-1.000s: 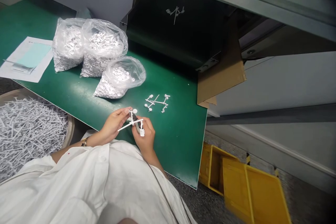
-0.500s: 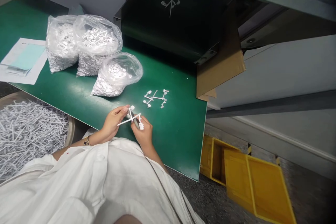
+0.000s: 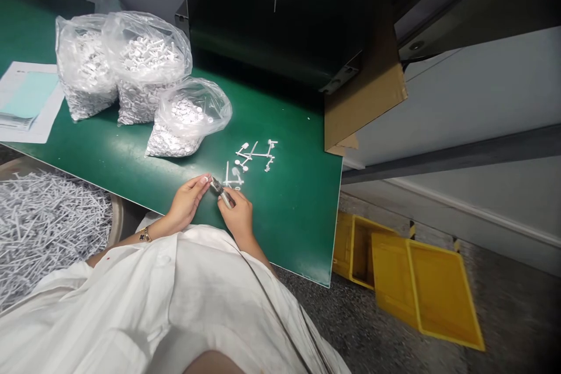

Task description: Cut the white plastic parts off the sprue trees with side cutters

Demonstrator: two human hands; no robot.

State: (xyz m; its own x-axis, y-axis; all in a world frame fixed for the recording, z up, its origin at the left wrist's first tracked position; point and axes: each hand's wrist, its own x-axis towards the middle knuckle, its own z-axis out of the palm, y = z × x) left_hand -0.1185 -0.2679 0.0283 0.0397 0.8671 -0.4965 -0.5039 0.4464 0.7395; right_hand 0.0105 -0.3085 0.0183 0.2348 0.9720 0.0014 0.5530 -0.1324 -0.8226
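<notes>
Left hand [image 3: 186, 201] pinches small white plastic piece [image 3: 205, 179]; right hand [image 3: 238, 214] grips nippers [image 3: 222, 193], tips beside it. White plastic sprue [image 3: 258, 155] lies beyond, on green table [image 3: 289, 216], right of filled plastic bags [image 3: 146, 70].

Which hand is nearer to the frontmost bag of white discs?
Left. The left hand, pinching a small white piece, is just on the person's side of the bag, not touching it; the right hand, holding pliers, is farther off to the right.
</notes>
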